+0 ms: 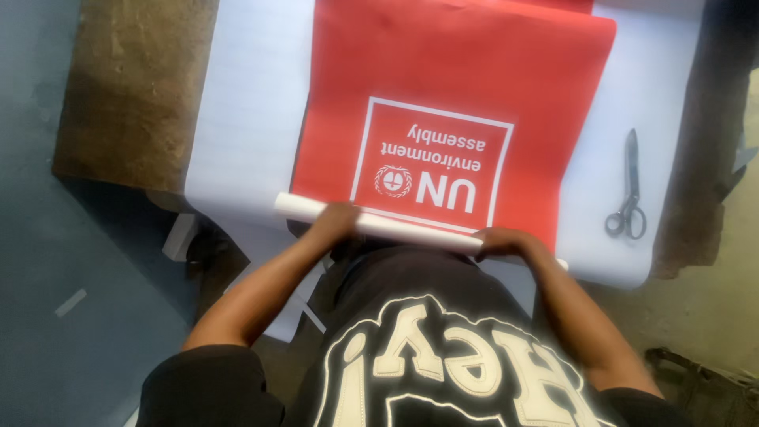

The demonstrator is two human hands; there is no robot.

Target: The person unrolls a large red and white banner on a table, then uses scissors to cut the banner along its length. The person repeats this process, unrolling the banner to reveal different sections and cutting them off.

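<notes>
Two hands are laid on the roll (395, 225), the white rolled-up near end of the red sheet (451, 87) spread over the white table (245, 119). The left hand (336, 217) is curled over the roll toward its left part, fingers wrapped down on top; the right hand (502, 241) is closed round it near the right part. So both are grasping the roll, not gripped hard by the look of it, more a loose cupping.

Handling-wise, the sheet looks light and floppy, probably smooth and a bit slippery, and easily creased or kinked if squeezed. A wide, even hold like this is likely best, since a roll that long would sag or telescope if taken at one end only.

Scissors (628, 194) are lying shut on the table off to the right, well apart from the sheet and untouched.
</notes>
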